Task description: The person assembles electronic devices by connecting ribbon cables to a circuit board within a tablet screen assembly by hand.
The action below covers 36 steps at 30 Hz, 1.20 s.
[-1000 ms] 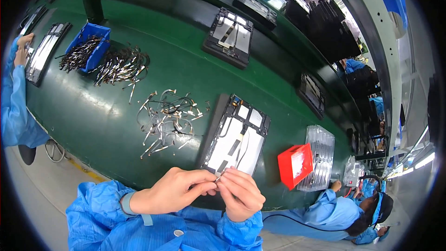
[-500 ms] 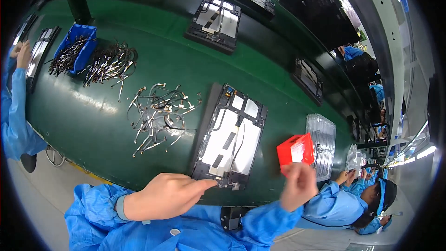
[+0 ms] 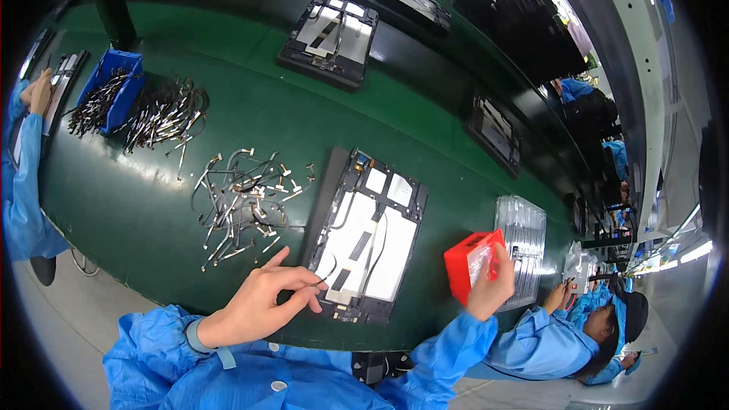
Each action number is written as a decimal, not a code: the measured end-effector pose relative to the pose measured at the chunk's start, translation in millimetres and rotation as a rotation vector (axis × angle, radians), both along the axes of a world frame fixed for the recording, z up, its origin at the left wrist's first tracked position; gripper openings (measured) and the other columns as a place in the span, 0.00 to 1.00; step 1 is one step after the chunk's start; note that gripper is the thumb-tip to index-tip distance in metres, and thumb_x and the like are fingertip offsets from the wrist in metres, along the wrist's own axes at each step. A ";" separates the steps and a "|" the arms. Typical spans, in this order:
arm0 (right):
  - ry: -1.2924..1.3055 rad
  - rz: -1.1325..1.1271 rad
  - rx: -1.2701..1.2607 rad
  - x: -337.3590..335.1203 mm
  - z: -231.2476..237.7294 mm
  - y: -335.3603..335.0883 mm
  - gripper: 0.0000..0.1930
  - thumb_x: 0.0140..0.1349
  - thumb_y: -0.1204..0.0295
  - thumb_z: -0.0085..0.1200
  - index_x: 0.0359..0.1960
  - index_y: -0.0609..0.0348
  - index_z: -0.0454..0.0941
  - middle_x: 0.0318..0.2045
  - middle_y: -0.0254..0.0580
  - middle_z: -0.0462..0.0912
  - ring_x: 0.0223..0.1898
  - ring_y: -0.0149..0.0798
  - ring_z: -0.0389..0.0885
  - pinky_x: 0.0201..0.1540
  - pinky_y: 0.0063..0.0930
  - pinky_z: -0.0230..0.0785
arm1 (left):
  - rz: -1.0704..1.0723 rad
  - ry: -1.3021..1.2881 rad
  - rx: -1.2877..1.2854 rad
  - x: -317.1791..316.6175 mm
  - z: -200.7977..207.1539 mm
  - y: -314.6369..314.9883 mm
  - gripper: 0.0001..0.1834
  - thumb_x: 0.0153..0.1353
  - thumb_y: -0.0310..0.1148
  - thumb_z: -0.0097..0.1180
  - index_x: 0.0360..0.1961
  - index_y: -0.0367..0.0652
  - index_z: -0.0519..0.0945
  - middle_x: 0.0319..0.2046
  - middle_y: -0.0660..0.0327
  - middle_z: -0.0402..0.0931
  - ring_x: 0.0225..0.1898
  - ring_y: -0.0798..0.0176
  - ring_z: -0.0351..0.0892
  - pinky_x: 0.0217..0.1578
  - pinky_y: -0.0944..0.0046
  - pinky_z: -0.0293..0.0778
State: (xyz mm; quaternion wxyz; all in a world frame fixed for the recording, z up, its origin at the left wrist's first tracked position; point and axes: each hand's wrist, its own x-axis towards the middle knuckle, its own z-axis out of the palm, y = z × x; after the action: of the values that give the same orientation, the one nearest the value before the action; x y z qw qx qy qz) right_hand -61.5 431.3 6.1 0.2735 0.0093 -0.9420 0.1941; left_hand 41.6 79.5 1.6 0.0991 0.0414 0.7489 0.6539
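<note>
My left hand is at the near left corner of an opened flat device, a black frame with a white inner panel. Its thumb and forefinger are closed on a thin black cable, which curls up over the device's edge; the other fingers are spread. To the right, my right hand reaches to the mouth of a red box. Its thumb and forefinger look apart, with red showing between them. Clear plastic shows inside the box; the fingertips are partly hidden.
Loose cables lie left of the device. Behind them are a cable bundle and a blue bin. Clear plastic trays lie beyond the red box. Another opened device sits farther back. Co-workers sit at both sides.
My left hand has shifted left and lifted off the device's near edge, with the cable end now in its fingers. My right hand has moved up to the red box's opening. The view has shifted slightly.
</note>
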 end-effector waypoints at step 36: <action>-0.957 0.531 -0.950 -8.4 -16.4 -182.0 0.16 0.56 0.83 0.62 0.48 0.64 0.81 0.30 0.43 0.84 0.30 0.29 0.83 0.32 0.21 0.79 | 0.128 0.637 -1.004 -25.8 1.0 -23.7 0.16 0.44 0.33 0.63 0.39 0.50 0.84 0.36 0.71 0.78 0.42 0.65 0.73 0.48 0.56 0.61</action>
State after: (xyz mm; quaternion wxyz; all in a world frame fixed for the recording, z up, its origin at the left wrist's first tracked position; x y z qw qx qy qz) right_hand -69.9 249.3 -10.3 -0.2505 0.0319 -0.7385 0.6252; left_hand 15.9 55.8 2.5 -0.1626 0.1382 0.9602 0.1799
